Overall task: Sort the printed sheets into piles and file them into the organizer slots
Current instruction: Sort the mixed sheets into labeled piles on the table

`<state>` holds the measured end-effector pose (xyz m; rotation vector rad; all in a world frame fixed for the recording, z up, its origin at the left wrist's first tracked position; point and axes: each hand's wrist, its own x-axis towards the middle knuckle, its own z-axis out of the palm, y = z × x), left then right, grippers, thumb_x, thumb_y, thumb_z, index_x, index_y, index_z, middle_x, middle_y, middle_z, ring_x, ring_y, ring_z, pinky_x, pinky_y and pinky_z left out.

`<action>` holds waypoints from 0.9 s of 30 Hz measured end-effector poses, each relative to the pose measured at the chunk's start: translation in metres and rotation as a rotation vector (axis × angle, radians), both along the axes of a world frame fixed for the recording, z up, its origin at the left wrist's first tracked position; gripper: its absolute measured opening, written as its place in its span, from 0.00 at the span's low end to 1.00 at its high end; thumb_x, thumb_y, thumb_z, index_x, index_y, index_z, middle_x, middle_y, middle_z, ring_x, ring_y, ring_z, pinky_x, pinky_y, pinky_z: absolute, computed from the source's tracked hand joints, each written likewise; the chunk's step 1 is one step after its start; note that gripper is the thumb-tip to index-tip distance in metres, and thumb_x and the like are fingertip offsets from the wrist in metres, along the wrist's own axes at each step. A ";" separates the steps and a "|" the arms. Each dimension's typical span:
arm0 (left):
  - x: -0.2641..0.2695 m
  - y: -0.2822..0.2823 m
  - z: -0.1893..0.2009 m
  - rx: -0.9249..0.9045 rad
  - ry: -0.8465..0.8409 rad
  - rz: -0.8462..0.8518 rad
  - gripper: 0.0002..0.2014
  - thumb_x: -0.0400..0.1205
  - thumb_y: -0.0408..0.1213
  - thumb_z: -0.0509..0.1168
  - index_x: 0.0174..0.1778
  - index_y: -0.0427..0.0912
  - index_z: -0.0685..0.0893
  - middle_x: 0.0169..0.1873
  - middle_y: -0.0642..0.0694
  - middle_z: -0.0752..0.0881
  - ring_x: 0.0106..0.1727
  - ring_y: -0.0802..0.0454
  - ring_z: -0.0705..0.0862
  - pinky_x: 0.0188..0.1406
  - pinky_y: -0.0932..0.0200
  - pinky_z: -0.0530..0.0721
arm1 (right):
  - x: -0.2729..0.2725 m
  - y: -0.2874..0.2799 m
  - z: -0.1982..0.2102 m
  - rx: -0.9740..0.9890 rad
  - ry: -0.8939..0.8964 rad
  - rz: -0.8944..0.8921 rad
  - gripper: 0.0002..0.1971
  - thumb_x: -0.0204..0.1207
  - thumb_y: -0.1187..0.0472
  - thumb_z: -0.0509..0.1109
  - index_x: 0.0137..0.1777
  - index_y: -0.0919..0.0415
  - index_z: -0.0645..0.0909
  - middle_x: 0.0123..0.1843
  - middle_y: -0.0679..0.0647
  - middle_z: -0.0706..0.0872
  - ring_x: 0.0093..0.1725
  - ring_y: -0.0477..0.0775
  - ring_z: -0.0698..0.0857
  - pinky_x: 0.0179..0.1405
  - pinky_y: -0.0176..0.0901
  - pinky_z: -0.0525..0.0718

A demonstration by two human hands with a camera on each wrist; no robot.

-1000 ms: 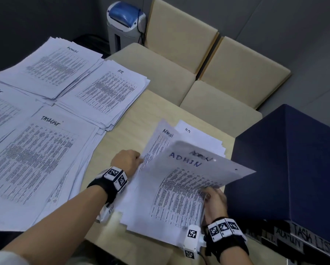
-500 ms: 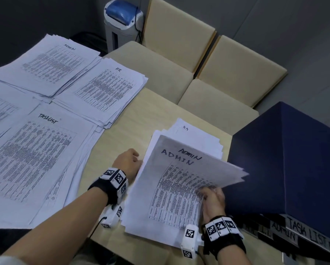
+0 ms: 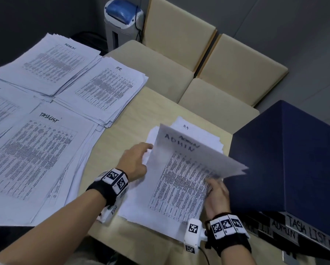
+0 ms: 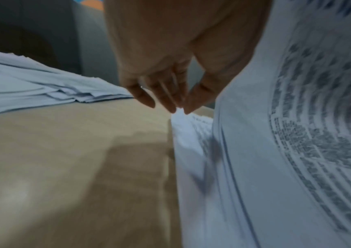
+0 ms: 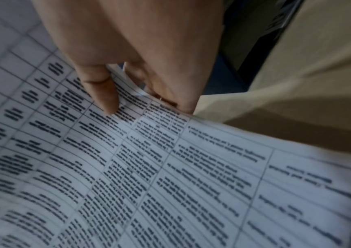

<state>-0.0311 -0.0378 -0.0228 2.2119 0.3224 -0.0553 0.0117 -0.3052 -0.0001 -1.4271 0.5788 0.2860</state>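
The right hand (image 3: pixel 215 196) pinches the right edge of a white printed sheet marked ADMIN (image 3: pixel 181 169), thumb on top, and lifts that edge off the small white paper stack (image 3: pixel 196 131) near the desk's right edge. The left hand (image 3: pixel 135 161) has loose, straight fingers touching the stack's left edge, holding nothing. The big dark blue organizer box (image 3: pixel 290 159) stands just beside the right hand. Bare tan wooden desk (image 3: pixel 133 111) lies between this stack and the four paper piles (image 3: pixel 35 150) on the left.

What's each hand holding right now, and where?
Right hand pinches the ADMIN sheets at their right edge; left hand holds nothing, fingertips at the pile's left edge.
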 end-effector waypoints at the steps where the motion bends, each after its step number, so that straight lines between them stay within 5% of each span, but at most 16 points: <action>1: 0.002 -0.001 0.008 -0.095 -0.015 -0.041 0.29 0.70 0.27 0.68 0.69 0.44 0.76 0.61 0.50 0.84 0.60 0.51 0.83 0.60 0.49 0.83 | 0.004 0.006 0.010 0.028 -0.015 0.023 0.08 0.77 0.72 0.68 0.46 0.58 0.82 0.54 0.61 0.88 0.55 0.61 0.87 0.62 0.57 0.83; 5: 0.020 -0.001 0.047 -0.336 -0.160 0.073 0.18 0.79 0.30 0.68 0.63 0.41 0.74 0.55 0.47 0.86 0.54 0.50 0.86 0.54 0.52 0.86 | 0.022 0.033 0.060 0.021 -0.219 0.130 0.08 0.82 0.67 0.67 0.56 0.57 0.83 0.53 0.49 0.91 0.53 0.48 0.90 0.46 0.36 0.86; 9: 0.041 -0.008 0.097 -0.388 -0.412 0.195 0.11 0.83 0.30 0.63 0.59 0.39 0.71 0.48 0.53 0.82 0.47 0.62 0.84 0.42 0.68 0.84 | 0.034 0.051 0.091 -0.031 -0.499 0.115 0.14 0.83 0.65 0.68 0.67 0.55 0.82 0.63 0.47 0.89 0.65 0.47 0.86 0.63 0.44 0.83; 11: 0.044 -0.011 0.109 -0.434 -0.472 0.244 0.13 0.83 0.30 0.64 0.60 0.39 0.68 0.50 0.51 0.80 0.49 0.59 0.84 0.45 0.64 0.87 | 0.034 0.058 0.098 -0.040 -0.600 0.072 0.15 0.82 0.66 0.69 0.68 0.56 0.81 0.63 0.48 0.89 0.64 0.44 0.86 0.62 0.37 0.84; 13: 0.042 -0.012 0.104 -0.475 -0.428 0.255 0.20 0.81 0.31 0.68 0.62 0.43 0.64 0.53 0.48 0.79 0.52 0.51 0.84 0.48 0.57 0.90 | 0.031 0.061 0.087 -0.090 -0.636 0.067 0.16 0.80 0.67 0.71 0.66 0.52 0.80 0.61 0.44 0.89 0.62 0.41 0.87 0.58 0.33 0.84; 15: 0.037 -0.012 0.083 -0.486 -0.275 0.272 0.26 0.78 0.37 0.71 0.63 0.50 0.62 0.55 0.46 0.80 0.51 0.45 0.86 0.46 0.47 0.91 | 0.027 0.060 0.058 -0.213 -0.571 0.130 0.17 0.79 0.65 0.73 0.64 0.48 0.80 0.60 0.42 0.89 0.62 0.43 0.86 0.62 0.39 0.84; 18: 0.027 -0.011 0.049 -0.374 -0.068 0.285 0.20 0.81 0.46 0.68 0.63 0.45 0.70 0.53 0.42 0.85 0.48 0.39 0.88 0.46 0.35 0.89 | 0.022 0.060 0.016 -0.484 -0.441 0.252 0.16 0.83 0.57 0.69 0.67 0.64 0.78 0.62 0.56 0.86 0.65 0.62 0.83 0.66 0.52 0.79; 20: 0.024 -0.008 0.039 -0.335 -0.103 0.275 0.14 0.84 0.45 0.66 0.60 0.41 0.78 0.50 0.41 0.87 0.48 0.40 0.87 0.50 0.35 0.87 | 0.023 0.069 0.011 -0.540 -0.475 0.245 0.18 0.85 0.55 0.66 0.67 0.67 0.76 0.64 0.64 0.84 0.67 0.65 0.82 0.69 0.57 0.79; 23: 0.017 0.008 0.046 -0.487 -0.158 0.355 0.17 0.83 0.45 0.67 0.66 0.43 0.82 0.56 0.46 0.89 0.54 0.48 0.89 0.56 0.43 0.88 | 0.028 0.092 0.032 -0.455 -0.570 0.225 0.19 0.86 0.59 0.63 0.73 0.66 0.73 0.72 0.59 0.81 0.72 0.56 0.78 0.76 0.51 0.74; 27: -0.007 0.057 0.059 -0.547 -0.205 0.498 0.17 0.82 0.43 0.69 0.64 0.41 0.83 0.54 0.46 0.90 0.52 0.50 0.88 0.53 0.49 0.87 | 0.023 0.135 0.056 -0.309 -0.641 0.319 0.08 0.86 0.61 0.65 0.61 0.62 0.79 0.57 0.51 0.87 0.54 0.47 0.85 0.60 0.44 0.81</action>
